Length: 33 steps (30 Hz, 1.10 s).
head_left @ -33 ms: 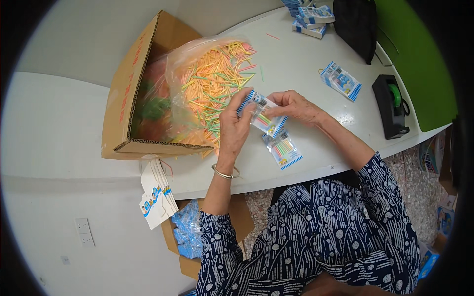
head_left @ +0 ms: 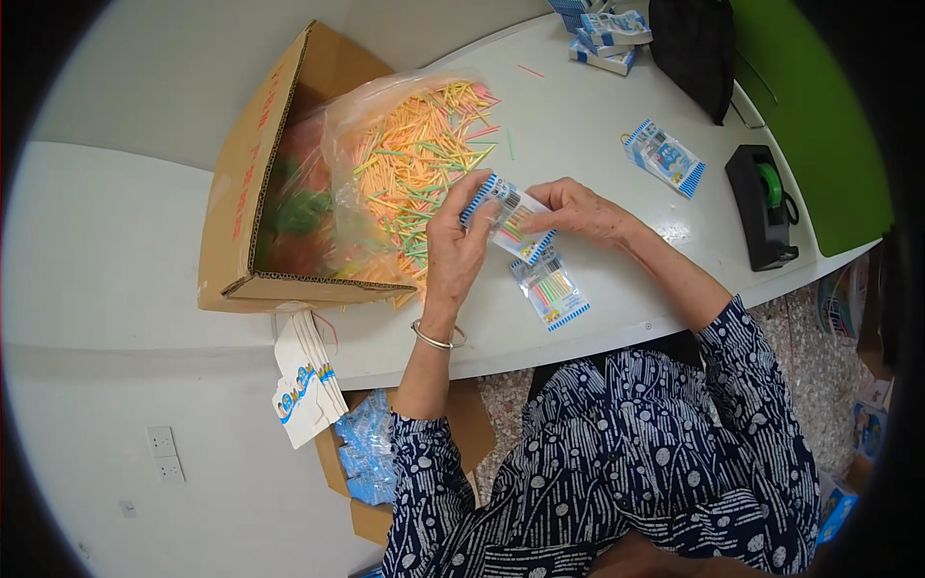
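A small clear packet with blue-striped ends (head_left: 507, 220), holding thin coloured sticks, is between my hands above the table. My left hand (head_left: 459, 241) grips its left side, thumb across the front. At its right edge my right hand (head_left: 578, 214) pinches with bent fingers; whether a stick is also between them cannot be made out. Just below, a similar filled packet (head_left: 551, 291) lies flat on the table. Left of my hands, a heap of thin pink, yellow, orange and green sticks (head_left: 405, 154) spills from a clear plastic bag (head_left: 337, 130).
The open cardboard box (head_left: 246, 183) lies on its side around the bag. A black tape dispenser (head_left: 759, 207), another packet (head_left: 665, 157), several stacked packs (head_left: 609, 43) and a black cloth-like item (head_left: 694, 53) sit to the right. White printed cards (head_left: 306, 380) overhang the front left edge.
The packet and the fingers on it have shifted very slightly. Both hands keep their hold, and the things on the table have not moved.
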Motion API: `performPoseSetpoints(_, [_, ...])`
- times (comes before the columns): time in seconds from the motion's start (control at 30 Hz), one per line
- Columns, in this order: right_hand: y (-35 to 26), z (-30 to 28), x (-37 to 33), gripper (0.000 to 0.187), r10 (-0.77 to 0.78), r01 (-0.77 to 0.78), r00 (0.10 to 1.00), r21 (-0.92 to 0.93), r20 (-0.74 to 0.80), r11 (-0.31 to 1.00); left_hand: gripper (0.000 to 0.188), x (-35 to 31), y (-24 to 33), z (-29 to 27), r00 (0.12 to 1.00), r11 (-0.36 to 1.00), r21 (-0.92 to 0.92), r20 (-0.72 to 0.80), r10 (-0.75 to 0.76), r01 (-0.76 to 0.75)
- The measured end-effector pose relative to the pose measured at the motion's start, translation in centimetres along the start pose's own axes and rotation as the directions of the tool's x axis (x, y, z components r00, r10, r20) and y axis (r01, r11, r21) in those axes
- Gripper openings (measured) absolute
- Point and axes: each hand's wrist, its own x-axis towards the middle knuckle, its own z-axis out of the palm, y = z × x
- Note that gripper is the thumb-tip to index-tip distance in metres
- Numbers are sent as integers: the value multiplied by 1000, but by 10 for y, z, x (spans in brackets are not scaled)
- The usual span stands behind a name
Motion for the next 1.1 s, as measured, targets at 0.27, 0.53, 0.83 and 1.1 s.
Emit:
performPoseSetpoints(0.27, [4, 2, -14, 22, 148, -142, 986, -83, 76, 986, 35, -4, 4, 3, 984, 980, -153, 146, -104, 126])
performPoseSetpoints(0.53, [-21, -36, -37, 38, -98, 0, 987, -608, -129, 794, 37, -28, 2, 13, 943, 973, -42, 258, -210, 228])
performPoseSetpoints(0.83, [0, -137, -81, 32, -611, -597, 615, -801, -499, 53, 42, 16, -49, -32, 969, 387, 891, 191, 158, -239])
performPoseSetpoints(1.1, [7, -146, -77, 20, -653, -461, 617, -874, -439, 153, 63, 28, -57, -66, 933, 35, 937, 349, -94, -347])
